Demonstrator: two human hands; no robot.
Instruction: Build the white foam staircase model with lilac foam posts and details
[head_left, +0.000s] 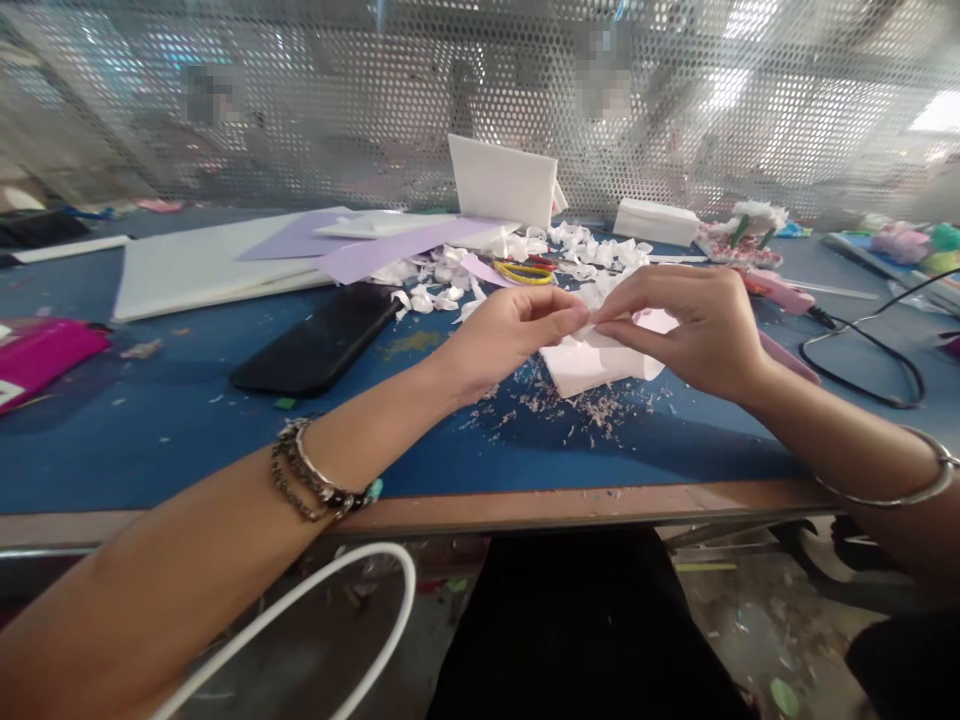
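My left hand (510, 330) and my right hand (690, 325) meet above the blue table (150, 430), both pinching a small white foam piece (596, 325) between thumb and fingers. A larger white foam sheet (592, 365) lies just under the hands. Fine foam scraps (570, 405) are scattered on the table below it. A beaded bracelet is on my left wrist and a metal bangle on my right.
A black phone (319, 342) lies left of the hands. Behind are a pile of white foam petals (525, 255), yellow-handled scissors (525, 272), white and lilac sheets (225, 260), a white block (656, 220) and a black cable (862, 360) at right. A perforated screen stands at the back.
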